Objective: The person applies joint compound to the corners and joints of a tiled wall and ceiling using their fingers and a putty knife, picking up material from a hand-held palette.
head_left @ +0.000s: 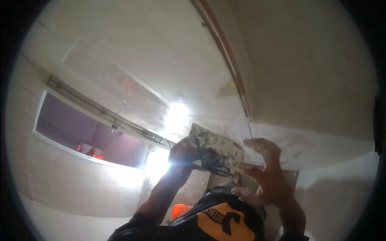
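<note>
In front of my chest, my left hand (183,156) is closed around the near left end of a plastering trowel (217,150). The trowel is a broad, flat, rectangular plate, tilted, with pale paste and dark patches smeared over its face. Its handle is hidden by my hand. Just right of the plate is my right hand (267,172), its fingers spread and curved, with whitish dust or paste on the fingertips. Nothing shows in that hand. Whether a right fingertip touches the plate's edge is hard to tell.
Pale plastered surfaces surround me, with a brown pipe-like strip (225,44) running across them. At left, a white-framed opening (90,132) shows a purple room. A bright lamp (177,113) glares ahead. An orange bucket (179,210) stands low, and a brown board (287,180) lies below.
</note>
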The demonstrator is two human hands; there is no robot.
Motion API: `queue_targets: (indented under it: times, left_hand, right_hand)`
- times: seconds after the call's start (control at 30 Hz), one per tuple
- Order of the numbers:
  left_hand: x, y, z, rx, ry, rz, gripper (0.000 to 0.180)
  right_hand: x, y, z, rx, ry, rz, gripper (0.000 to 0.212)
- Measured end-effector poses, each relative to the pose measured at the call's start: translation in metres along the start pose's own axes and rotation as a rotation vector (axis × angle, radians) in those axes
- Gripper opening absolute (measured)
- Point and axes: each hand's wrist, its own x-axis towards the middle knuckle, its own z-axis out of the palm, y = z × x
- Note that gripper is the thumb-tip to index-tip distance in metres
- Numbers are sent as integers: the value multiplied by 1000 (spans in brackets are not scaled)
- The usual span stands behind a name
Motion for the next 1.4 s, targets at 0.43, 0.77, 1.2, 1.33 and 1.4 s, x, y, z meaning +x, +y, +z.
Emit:
queue_targets:
  times: [0.43,0.77,1.2,1.33,1.4]
  left_hand:
    - [34,-50,-82,203,149,33,34]
    - [35,-33,-64,13,149,-20,38]
    - [79,-71,-98,735,-180,119,58]
    - [77,-66,-83,342,-62,-57,60]
    - [79,-71,-89,412,-32,-40,62]
  right_hand:
    - [150,-43,-99,850,222,-100,90]
    - [190,-54,-143,392,-41,96,80]
    - [153,-36,-133,-314,234,41,75]
    - [169,-32,-133,-578,306,-74,75]
    - [178,-30,-139,-554,259,-84,74]
